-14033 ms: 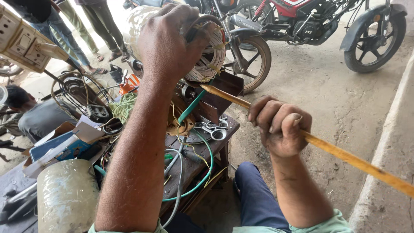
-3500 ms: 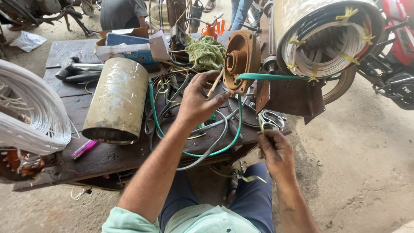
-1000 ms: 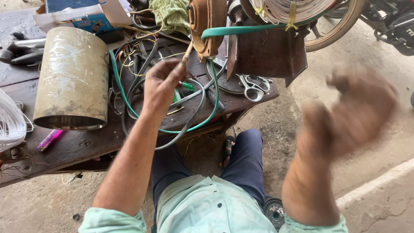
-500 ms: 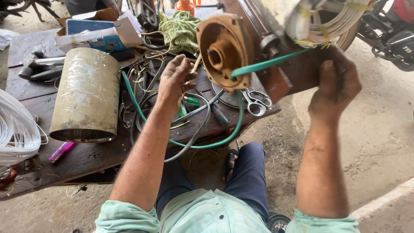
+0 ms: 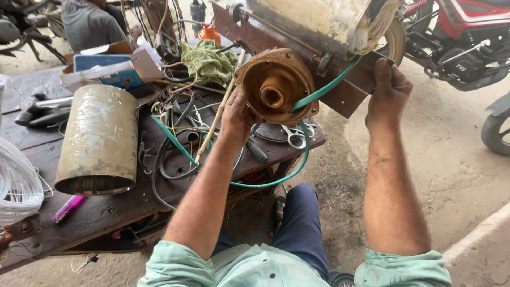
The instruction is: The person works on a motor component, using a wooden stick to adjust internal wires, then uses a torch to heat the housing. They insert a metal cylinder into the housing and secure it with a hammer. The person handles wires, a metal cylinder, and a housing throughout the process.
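The rusty round end cover [image 5: 274, 86] sits at the near end of a motor body [image 5: 319, 24] that is lifted above the far right part of the wooden workbench [image 5: 106, 210], tilted so its open face looks toward the person. The left hand [image 5: 235, 118] presses against the cover's left rim, fingers curled around the edge, and also pinches a thin bamboo stick [image 5: 215, 125] that slants down toward the bench; that grip seems meant to steady the cover while keeping the stick ready. The right hand [image 5: 390, 87] is closed around the lower right corner of the rusty base plate [image 5: 348, 95] under the motor, apparently bearing its weight and holding the tilt. A green tube [image 5: 324, 89] runs from the motor's right side across the cover's face and loops down off the bench's near edge. On the bench, just below the cover, lie scissors [image 5: 294, 136] among tangled wires [image 5: 178, 133]. To the left lies a dull metal cylinder [image 5: 98, 139] on its side, with a pink pen [image 5: 68, 208] near it and a white wire coil [image 5: 18, 186] at the far left edge. A red motorcycle [image 5: 467, 37] stands far right.
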`<action>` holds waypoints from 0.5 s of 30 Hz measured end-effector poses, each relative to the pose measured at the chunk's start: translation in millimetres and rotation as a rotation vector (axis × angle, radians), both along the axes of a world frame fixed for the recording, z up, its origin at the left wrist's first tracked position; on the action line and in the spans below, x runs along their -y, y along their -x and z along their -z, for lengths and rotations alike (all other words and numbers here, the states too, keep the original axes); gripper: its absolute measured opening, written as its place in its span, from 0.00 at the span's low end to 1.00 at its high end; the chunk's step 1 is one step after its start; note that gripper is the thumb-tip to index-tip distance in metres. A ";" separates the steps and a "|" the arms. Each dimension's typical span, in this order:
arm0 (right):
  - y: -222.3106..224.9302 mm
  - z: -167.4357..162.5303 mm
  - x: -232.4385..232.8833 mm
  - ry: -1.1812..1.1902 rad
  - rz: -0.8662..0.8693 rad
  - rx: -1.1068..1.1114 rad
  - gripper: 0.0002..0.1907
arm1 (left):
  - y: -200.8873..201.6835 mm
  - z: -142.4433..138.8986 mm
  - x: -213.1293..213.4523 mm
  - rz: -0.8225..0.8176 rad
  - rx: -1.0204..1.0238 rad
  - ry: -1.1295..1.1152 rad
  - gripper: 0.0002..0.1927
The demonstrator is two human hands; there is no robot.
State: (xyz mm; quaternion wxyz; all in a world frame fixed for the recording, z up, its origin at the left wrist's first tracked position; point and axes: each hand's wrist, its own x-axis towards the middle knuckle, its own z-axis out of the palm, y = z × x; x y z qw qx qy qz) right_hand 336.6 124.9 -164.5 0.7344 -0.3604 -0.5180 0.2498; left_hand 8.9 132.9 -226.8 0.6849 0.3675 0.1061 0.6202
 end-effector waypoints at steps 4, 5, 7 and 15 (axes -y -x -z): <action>5.1 0.2 2.5 0.016 0.045 -0.021 0.16 | -24.8 -2.1 -5.4 -0.282 -0.040 0.058 0.23; 6.0 -0.2 3.5 0.031 0.070 -0.017 0.16 | -30.3 -4.2 -7.3 -0.351 -0.011 0.057 0.22; 6.3 -2.6 6.2 0.053 0.055 0.007 0.16 | -36.4 -10.0 -11.9 -0.488 0.048 0.050 0.21; 6.4 -11.9 15.1 0.102 0.078 0.111 0.18 | -20.2 -21.5 -19.0 -0.409 0.061 -0.009 0.17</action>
